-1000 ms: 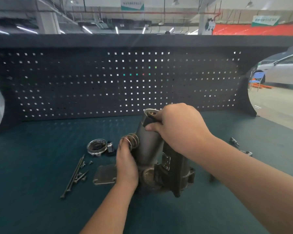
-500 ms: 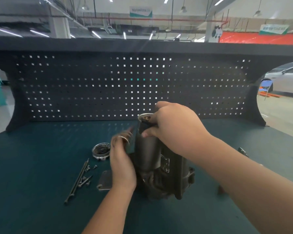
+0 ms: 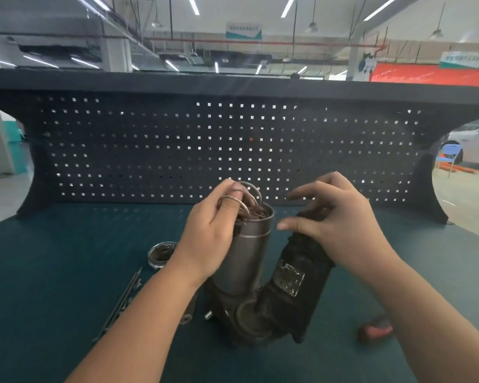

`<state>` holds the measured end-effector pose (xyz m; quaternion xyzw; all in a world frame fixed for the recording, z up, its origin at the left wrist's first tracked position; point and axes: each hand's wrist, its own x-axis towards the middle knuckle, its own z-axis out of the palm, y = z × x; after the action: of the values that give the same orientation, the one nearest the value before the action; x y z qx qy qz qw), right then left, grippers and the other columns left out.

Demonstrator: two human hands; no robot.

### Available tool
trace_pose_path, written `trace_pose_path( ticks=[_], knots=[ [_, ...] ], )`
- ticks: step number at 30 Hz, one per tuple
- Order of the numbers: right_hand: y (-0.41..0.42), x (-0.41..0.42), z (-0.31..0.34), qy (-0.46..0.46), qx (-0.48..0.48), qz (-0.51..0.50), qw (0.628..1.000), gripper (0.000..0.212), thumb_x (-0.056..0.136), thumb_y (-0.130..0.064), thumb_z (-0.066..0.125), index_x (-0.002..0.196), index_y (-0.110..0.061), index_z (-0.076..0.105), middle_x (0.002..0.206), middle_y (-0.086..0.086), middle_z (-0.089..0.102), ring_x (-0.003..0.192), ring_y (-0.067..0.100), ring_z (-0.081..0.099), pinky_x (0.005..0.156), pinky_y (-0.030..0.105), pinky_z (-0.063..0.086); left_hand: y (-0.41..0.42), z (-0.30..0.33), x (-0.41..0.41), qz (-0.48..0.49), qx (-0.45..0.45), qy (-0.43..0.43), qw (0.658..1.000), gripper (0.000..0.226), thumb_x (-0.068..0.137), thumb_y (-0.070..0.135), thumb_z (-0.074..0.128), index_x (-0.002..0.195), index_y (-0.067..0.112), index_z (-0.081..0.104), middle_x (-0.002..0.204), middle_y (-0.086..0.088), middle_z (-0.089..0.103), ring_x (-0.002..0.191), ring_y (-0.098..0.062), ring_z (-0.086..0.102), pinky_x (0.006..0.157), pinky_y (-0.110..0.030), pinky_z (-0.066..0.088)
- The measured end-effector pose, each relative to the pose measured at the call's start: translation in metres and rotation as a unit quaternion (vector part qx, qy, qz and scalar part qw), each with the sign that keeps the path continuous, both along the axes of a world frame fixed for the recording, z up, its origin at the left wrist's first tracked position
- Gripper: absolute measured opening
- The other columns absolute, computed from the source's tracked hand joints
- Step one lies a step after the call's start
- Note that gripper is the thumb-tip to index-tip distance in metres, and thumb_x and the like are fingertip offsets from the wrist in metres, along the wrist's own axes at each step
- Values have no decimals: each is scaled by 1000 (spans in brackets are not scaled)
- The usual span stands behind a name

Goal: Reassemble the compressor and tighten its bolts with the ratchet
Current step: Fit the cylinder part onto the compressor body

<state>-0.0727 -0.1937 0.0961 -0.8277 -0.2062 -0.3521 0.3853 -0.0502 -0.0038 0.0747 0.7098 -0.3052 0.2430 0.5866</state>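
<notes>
The compressor stands on the green mat with its grey cylinder (image 3: 249,252) pointing up and its dark housing (image 3: 296,286) leaning to the right. My left hand (image 3: 208,239) pinches a bunch of thin metal rings (image 3: 246,197) right at the cylinder's open top. Over the upper end of the dark housing lies my right hand (image 3: 335,222), fingers spread and relaxed, holding nothing. Several long bolts (image 3: 122,299) lie on the mat to the left. A blurred red-handled tool (image 3: 375,330) lies to the right of the compressor.
A round metal part (image 3: 161,254) sits on the mat left of the cylinder. A flat plate (image 3: 187,316) peeks out under my left forearm. The dark pegboard (image 3: 177,150) closes off the back of the bench.
My left hand has raised the rings from the cylinder's side to its open top. My right hand has let go of the cylinder's top and moved right onto the dark housing.
</notes>
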Motion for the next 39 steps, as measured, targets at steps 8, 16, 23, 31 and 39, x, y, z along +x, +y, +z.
trace_pose_path(
  ticks=[8, 16, 23, 31, 39],
  knots=[
    [-9, 1, -2, -33, 31, 29, 999, 29, 55, -62, 74, 67, -37, 66, 81, -12, 54, 68, 7, 63, 64, 18, 48, -2, 4, -6, 33, 109, 29, 993, 31, 91, 46, 42, 108, 39, 67, 108, 26, 67, 104, 6, 60, 89, -14, 45],
    [-46, 24, -11, 189, 503, -52, 842, 23, 72, -35, 84, 74, -15, 72, 82, 14, 71, 68, 23, 63, 60, 34, 54, 0, 15, -14, -6, 134, 93, 987, 41, 93, 63, 32, 118, 49, 60, 118, 35, 61, 112, 16, 51, 94, -9, 37],
    [-39, 35, -62, 306, 691, -43, 653, 48, 84, -23, 74, 123, -3, 55, 113, 16, 64, 75, 32, 65, 74, 50, 56, 10, 38, -16, -73, 257, 168, 949, 58, 85, 59, 31, 132, 32, 50, 117, 56, 43, 101, 38, 36, 74, 11, 26],
    [-10, 28, -65, 346, 737, -18, 581, 14, 91, -13, 64, 103, -11, 58, 91, 9, 64, 68, 27, 62, 74, 48, 55, 8, 57, -14, -26, 454, 173, 873, 42, 92, 58, 33, 132, 47, 42, 117, 32, 38, 104, 12, 48, 91, -16, 38],
    [10, 10, -86, 378, 755, -21, 535, 11, 94, -12, 57, 103, -16, 55, 86, 8, 59, 61, 25, 57, 58, 38, 51, 5, 68, -8, -19, 543, 198, 816, 71, 97, 43, 47, 152, 40, 3, 136, 24, 26, 123, -8, 39, 95, -21, 30]
  ],
)
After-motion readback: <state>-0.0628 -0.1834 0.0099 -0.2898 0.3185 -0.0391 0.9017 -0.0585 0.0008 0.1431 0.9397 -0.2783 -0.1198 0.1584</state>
